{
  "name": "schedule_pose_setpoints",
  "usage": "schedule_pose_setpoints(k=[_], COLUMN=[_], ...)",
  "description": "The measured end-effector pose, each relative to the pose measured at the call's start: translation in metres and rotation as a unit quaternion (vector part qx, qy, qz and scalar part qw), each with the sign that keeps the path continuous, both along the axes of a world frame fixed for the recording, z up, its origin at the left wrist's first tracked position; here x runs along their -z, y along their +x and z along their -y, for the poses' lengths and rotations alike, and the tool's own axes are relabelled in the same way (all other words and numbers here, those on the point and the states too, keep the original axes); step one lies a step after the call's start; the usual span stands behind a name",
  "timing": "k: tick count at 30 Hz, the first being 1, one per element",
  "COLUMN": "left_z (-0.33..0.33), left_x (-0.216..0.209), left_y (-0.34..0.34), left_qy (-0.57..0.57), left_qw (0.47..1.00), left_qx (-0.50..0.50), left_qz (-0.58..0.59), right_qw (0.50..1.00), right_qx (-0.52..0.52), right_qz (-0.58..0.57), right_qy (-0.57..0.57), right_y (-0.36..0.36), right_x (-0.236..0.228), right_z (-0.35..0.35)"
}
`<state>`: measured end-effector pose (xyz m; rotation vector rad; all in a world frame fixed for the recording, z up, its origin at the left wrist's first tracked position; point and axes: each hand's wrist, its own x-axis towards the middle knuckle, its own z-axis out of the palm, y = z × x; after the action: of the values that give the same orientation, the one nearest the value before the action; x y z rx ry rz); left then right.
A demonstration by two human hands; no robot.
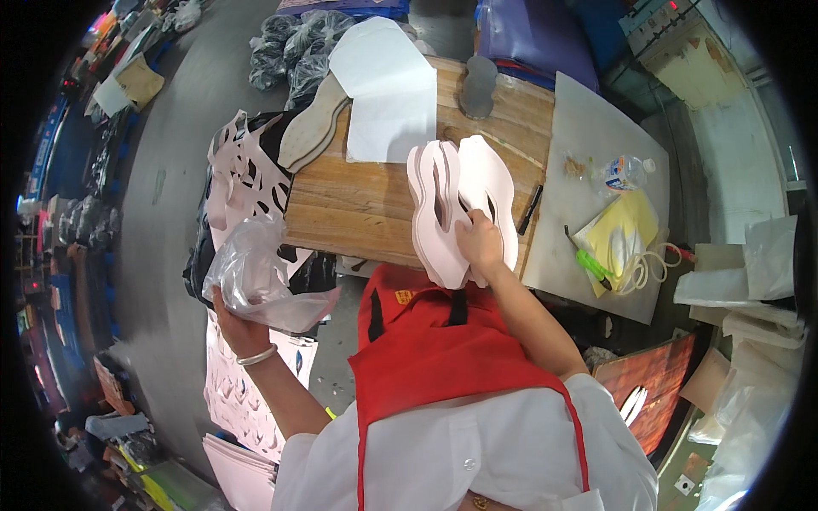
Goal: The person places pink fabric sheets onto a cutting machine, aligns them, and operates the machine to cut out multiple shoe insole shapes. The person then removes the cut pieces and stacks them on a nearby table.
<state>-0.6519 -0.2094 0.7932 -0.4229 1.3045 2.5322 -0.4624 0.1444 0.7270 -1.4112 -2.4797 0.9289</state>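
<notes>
My left hand (240, 330) grips a clear plastic bag (247, 271) off the table's left front corner; most of its fingers are hidden by the bag. A white bracelet circles that wrist. My right hand (482, 247) is closed on the inner edge of the right-hand pile of pale pink shoe-shaped cut pieces (487, 175), near the table's front edge. Close beside it lies another stack of pink cut pieces (433, 226), with long openings through the middle. How many layers the right hand grips cannot be seen.
The wooden table (358, 213) bears white paper (392, 119), beige templates (313, 123), a grey sole-shaped piece (479, 87) and a black pen (530, 209). On the right board are a bottle (626, 173), yellow sheets (626, 228) and a green-handled tool (590, 264). Pink offcuts (234, 175) hang left.
</notes>
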Motion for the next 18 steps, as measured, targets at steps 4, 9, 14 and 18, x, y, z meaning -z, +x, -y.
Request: schedule_pose_setpoints(k=[4,9,14,18], left_z=[-0.005,-0.051,-0.130,-0.157], left_x=[-0.001,0.005,-0.024,-0.042], left_y=[0.005,0.033,0.090,0.098], left_qy=[-0.048,-0.343,-0.419,-0.379], left_qw=[0.996,0.920,0.736,0.744], left_qx=[0.005,0.062,0.373,0.309], left_qz=[-0.080,-0.180,-0.378,-0.455], right_qw=[0.995,0.967,0.852,0.803], right_qx=[-0.042,-0.073,-0.187,-0.054], right_qz=[0.008,-0.215,-0.310,-0.322], right_qy=[0.088,-0.117,-0.378,-0.498], right_y=[0.029,0.034,0.015,0.007], right_x=[-0.035,-0.065,-0.089,-0.100], right_z=[-0.014,0.003,0.043,0.037])
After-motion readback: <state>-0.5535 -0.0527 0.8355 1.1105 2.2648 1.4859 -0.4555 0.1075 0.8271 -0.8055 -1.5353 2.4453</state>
